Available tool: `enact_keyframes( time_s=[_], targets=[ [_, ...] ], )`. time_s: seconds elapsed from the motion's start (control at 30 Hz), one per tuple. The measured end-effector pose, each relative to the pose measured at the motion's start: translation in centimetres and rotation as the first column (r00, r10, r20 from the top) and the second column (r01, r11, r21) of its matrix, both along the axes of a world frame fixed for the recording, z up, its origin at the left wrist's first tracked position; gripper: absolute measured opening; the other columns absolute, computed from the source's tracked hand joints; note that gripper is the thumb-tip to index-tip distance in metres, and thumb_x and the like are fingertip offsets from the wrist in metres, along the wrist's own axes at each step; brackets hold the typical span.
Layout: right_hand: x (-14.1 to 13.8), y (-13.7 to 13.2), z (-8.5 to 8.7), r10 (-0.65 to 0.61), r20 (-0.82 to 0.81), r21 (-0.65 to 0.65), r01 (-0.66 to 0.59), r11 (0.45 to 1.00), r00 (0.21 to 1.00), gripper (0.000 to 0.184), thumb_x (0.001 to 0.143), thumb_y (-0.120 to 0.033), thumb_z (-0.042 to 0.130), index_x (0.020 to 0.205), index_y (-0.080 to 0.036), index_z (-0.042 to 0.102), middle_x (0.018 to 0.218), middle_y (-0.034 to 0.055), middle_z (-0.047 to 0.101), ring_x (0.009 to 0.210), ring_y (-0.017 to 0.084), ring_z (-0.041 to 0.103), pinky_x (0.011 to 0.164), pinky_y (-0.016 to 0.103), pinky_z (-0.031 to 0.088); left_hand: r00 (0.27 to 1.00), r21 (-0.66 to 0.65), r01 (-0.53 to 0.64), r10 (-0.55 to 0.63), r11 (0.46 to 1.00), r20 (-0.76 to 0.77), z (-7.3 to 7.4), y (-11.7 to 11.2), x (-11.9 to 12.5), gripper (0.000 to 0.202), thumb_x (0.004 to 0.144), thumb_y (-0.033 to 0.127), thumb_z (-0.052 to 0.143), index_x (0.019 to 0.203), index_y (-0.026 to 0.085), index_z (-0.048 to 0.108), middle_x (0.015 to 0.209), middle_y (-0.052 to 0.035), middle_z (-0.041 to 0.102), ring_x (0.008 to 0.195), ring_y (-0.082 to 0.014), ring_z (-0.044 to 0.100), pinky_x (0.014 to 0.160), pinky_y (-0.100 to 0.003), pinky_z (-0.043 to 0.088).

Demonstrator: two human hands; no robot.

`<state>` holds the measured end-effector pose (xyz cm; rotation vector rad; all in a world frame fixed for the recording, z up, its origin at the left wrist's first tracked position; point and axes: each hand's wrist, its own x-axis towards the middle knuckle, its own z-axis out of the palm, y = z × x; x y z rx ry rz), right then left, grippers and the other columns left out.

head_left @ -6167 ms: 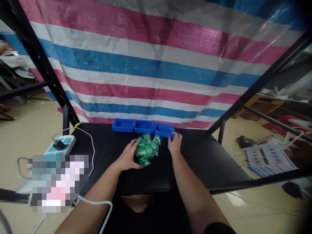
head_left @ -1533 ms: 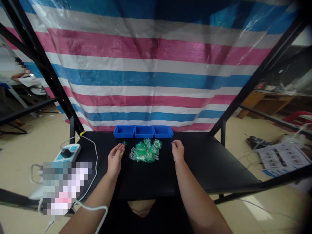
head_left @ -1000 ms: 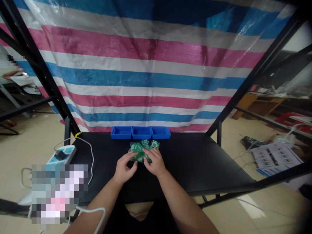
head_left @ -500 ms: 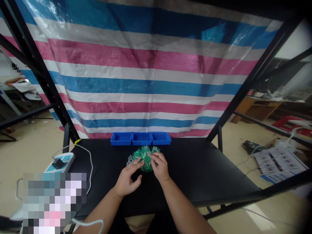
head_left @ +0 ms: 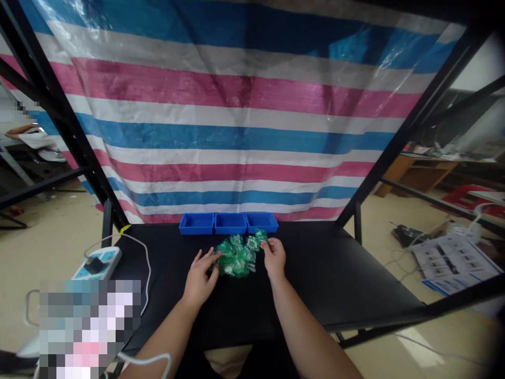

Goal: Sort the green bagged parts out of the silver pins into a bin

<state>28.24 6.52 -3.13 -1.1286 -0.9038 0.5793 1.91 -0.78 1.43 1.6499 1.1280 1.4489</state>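
Observation:
A heap of small clear bags with green parts inside [head_left: 236, 258] lies on the black table [head_left: 315, 284], just in front of a row of blue plastic trays. The trays are a left one [head_left: 196, 224], a middle one [head_left: 230, 223] and a right one [head_left: 262, 223]. My left hand [head_left: 200, 279] rests at the heap's left edge, fingers spread and touching the bags. My right hand [head_left: 273, 258] sits at the heap's right side, its fingertips against a green bag [head_left: 261, 235]. I cannot tell whether those fingers pinch that bag.
A white power strip [head_left: 97, 261] with a plugged-in adapter lies at the table's left, its white cable running forward. Black shelf posts stand at both back corners, with a striped tarp [head_left: 236, 142] behind. Printed sheets [head_left: 453, 261] lie on the floor at right.
My hands were together on top of the heap and have moved apart to its two sides. The bags now lie more loosely spread, and the right hand is nearer the right tray.

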Motion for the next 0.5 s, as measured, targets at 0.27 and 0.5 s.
enact_keyframes(
  time_s=[0.27, 0.5],
  targets=[
    [0.8, 1.4, 2.3, 0.143, 0.07, -0.012, -0.142, 0.99, 0.987, 0.032, 0.074, -0.047, 0.078, 0.083, -0.021, 0.062, 0.078, 0.0012, 0.067, 0.076, 0.021, 0.07, 0.078, 0.036, 0.057, 0.992, 0.019, -0.022, 0.024, 1.0, -0.121, -1.2, 0.7, -0.3, 0.032, 0.077, 0.018, 0.072, 0.106, 0.03, 0.077, 0.119, -0.0072, 0.074, 0.131, -0.0326, 0.056, 0.119, -0.057, 0.031],
    [-0.1, 4.5, 6.9, 0.224, -0.238, 0.164, -0.188, 0.968, 0.945, 0.043, 0.062, -0.044, 0.087, 0.084, -0.02, 0.059, 0.077, -0.0021, 0.065, 0.079, 0.021, 0.073, 0.081, 0.039, 0.062, 0.999, -0.038, -0.002, 0.0, 0.999, -0.045, -1.4, 0.8, -0.3, 0.03, 0.074, 0.02, 0.074, 0.103, 0.029, 0.079, 0.121, -0.0071, 0.072, 0.127, -0.0324, 0.059, 0.118, -0.054, 0.035]
  ],
)
